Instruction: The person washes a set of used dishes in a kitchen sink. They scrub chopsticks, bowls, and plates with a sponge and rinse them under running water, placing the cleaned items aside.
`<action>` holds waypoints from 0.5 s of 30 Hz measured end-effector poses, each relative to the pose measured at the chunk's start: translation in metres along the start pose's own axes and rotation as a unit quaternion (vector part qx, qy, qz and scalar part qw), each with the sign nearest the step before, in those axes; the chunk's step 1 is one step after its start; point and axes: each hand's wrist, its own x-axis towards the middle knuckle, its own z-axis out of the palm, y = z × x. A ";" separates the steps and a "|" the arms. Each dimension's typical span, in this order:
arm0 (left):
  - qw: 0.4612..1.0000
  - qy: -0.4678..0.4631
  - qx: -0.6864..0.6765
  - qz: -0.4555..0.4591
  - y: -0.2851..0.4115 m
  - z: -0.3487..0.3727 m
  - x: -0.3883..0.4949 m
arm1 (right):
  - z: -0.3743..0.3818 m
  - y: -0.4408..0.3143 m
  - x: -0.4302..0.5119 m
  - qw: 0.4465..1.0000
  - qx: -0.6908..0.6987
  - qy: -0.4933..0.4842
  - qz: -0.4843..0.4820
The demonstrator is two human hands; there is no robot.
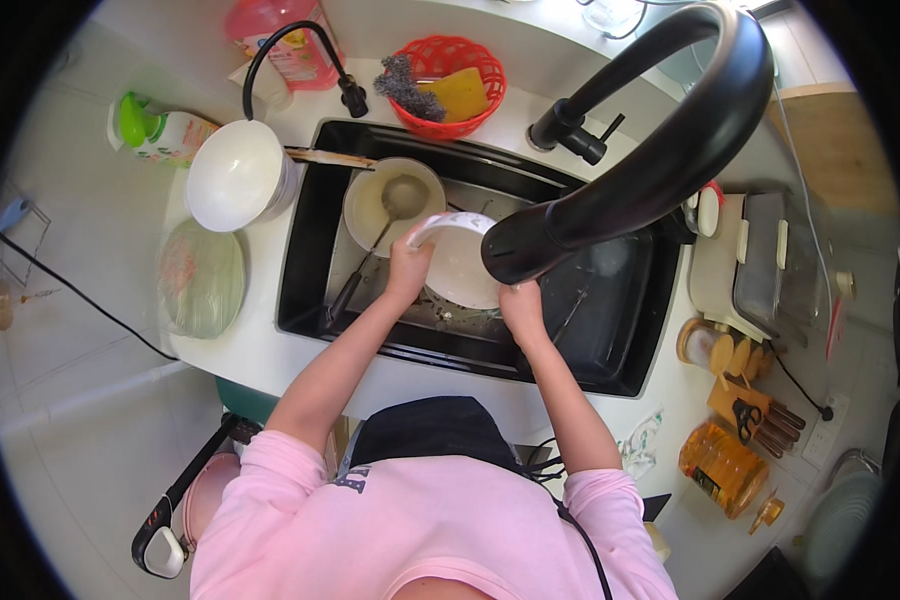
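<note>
Both my hands hold a white bowl point(461, 262) with a patterned rim, tilted over the black sink point(292, 270). My left hand point(410, 262) grips its left side, and my right hand point(520, 300) its lower right side, with the fingers partly hidden. The black faucet's spout covers part of the bowl's right edge. Behind my left hand, another white bowl point(360, 206) stands in the sink with a ladle point(403, 199) in it, the dark handle leaning towards me. Food scraps lie on the sink bottom below the held bowl.
At the left are a white bowl point(236, 176), chopsticks point(334, 157) reaching over the sink edge and a plastic-covered plate point(201, 277). A red basket point(487, 112) with a yellow sponge point(461, 94) stands behind. The big black faucet point(645, 176) arches across the right; an oil bottle point(722, 469) is lower right.
</note>
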 end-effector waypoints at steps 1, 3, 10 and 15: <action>0.999 0.020 -0.011 -0.037 -0.004 -0.001 -0.001 | 0.004 -0.003 -0.001 0.997 0.083 -0.003 0.004; 0.988 0.064 -0.067 -0.127 -0.011 0.002 -0.005 | 0.015 -0.011 -0.010 0.970 0.245 -0.007 0.013; 0.902 -0.013 -0.232 -0.363 -0.028 -0.017 -0.031 | 0.010 0.004 -0.005 0.883 0.451 -0.123 0.040; 0.900 -0.021 -0.222 -0.375 -0.029 -0.026 -0.034 | 0.022 0.016 -0.013 0.882 0.434 -0.147 0.116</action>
